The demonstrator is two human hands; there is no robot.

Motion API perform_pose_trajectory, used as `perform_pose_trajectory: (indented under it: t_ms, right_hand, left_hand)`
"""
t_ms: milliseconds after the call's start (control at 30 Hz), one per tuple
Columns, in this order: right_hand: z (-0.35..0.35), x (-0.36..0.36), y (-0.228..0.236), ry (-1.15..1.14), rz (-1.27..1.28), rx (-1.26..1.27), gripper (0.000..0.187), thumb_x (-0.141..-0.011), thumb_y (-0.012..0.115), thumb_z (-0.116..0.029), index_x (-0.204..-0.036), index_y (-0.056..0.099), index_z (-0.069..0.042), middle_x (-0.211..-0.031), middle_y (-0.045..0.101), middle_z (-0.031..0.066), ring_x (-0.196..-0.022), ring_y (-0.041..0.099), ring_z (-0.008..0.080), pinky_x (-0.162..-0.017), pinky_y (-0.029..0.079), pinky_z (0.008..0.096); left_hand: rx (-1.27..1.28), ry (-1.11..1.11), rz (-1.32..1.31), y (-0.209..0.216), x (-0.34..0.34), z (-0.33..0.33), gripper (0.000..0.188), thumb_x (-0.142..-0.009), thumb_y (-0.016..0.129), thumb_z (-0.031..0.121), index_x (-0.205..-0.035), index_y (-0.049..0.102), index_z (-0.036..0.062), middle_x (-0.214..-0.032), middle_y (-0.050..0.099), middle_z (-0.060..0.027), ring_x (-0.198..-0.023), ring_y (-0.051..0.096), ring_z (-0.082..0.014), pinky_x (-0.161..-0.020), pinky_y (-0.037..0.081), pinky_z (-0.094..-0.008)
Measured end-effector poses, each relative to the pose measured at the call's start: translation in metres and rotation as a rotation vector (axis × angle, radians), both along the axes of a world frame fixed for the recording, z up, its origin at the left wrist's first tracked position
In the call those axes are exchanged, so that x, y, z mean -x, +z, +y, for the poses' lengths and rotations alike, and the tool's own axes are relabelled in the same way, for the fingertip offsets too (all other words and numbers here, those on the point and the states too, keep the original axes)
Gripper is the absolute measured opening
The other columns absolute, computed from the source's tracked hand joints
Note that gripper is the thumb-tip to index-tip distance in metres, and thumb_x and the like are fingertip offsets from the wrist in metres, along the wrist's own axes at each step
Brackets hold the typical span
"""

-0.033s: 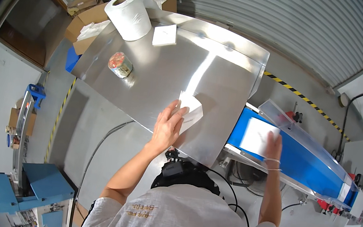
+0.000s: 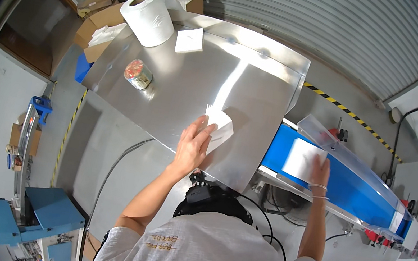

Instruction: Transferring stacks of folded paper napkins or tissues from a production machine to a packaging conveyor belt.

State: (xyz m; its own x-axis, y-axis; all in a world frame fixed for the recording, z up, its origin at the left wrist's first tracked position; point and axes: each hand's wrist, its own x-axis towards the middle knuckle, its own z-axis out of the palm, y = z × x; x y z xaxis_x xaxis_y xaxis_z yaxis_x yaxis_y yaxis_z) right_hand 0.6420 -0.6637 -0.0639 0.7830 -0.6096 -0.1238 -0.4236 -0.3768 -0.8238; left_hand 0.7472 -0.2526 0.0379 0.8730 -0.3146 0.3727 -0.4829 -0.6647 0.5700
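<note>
Head view, white sheet (image 2: 298, 160) lying on the blue conveyor (image 2: 355, 199), right hand (image 2: 320, 173) blurring over its edge, opening and grip unclear, left hand (image 2: 194, 142) curling half closed, holding a white paper stack (image 2: 224, 127) on the table (image 2: 184, 79).

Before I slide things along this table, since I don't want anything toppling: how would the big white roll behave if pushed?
The white roll seems to stand on end, so it would likelier slide or tip than roll. The shiny metal table probably offers little grip. The roll's trailing end looks thin, so it is likely floppy.
</note>
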Motion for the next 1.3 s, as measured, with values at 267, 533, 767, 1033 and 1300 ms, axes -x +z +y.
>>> perform_pose_trajectory:
  t_ms: [267,533,767,1033,1300]
  right_hand:
    - [0.019,-0.01,0.039,0.073,-0.16,0.962,0.054,-0.078,0.071,-0.024,-0.124,0.052,-0.004,-0.124,0.054,0.0177,-0.111,0.052,0.0349,-0.094,0.04,0.0449]
    - [0.184,-0.104,0.08,0.738,-0.296,-0.091,0.052,-0.076,0.074,-0.01,-0.124,0.055,-0.011,-0.119,0.057,0.0075,-0.103,0.057,0.0216,-0.083,0.05,0.0323]
    - [0.204,-0.136,0.058,0.936,-0.224,-0.422,0.042,-0.076,0.074,-0.009,-0.115,0.058,-0.008,-0.114,0.056,0.0055,-0.104,0.055,0.0213,-0.086,0.049,0.033]
    - [0.161,-0.092,0.055,0.777,-0.079,-0.293,0.03,-0.089,0.066,-0.017,-0.113,0.054,-0.003,-0.1,0.056,0.0026,-0.088,0.051,0.0099,-0.079,0.044,0.0256]
    - [-0.08,0.044,-0.014,-0.2,0.106,0.46,0.046,-0.085,0.062,-0.046,-0.106,0.062,-0.005,-0.101,0.066,0.0196,-0.093,0.064,0.0365,-0.082,0.051,0.0422]
  left_hand:
    - [-0.026,-0.04,-0.003,-0.001,-0.002,0.0,0.035,-0.082,0.062,-0.001,-0.115,0.065,0.0089,-0.128,0.051,-0.0192,-0.106,0.056,-0.0355,-0.09,0.047,-0.0419]
    - [-0.01,-0.034,-0.036,-0.002,0.0,0.002,0.03,-0.081,0.063,-0.001,-0.11,0.069,0.0084,-0.127,0.053,-0.0188,-0.106,0.056,-0.0349,-0.088,0.048,-0.0409]
    - [0.012,-0.045,-0.021,-0.001,0.001,0.003,0.027,-0.08,0.064,-0.001,-0.103,0.072,0.0102,-0.128,0.053,-0.0183,-0.106,0.057,-0.033,-0.087,0.048,-0.0402]
    - [0.045,-0.037,-0.009,-0.018,-0.012,0.021,0.042,-0.084,0.059,-0.003,-0.124,0.056,0.0087,-0.103,0.062,-0.0159,-0.09,0.06,-0.0331,-0.078,0.05,-0.0402]
    - [-0.13,-0.13,-0.092,0.006,-0.002,-0.014,0.042,-0.081,0.057,-0.008,-0.121,0.058,0.006,-0.088,0.059,-0.0154,-0.079,0.057,-0.0311,-0.073,0.047,-0.0412]
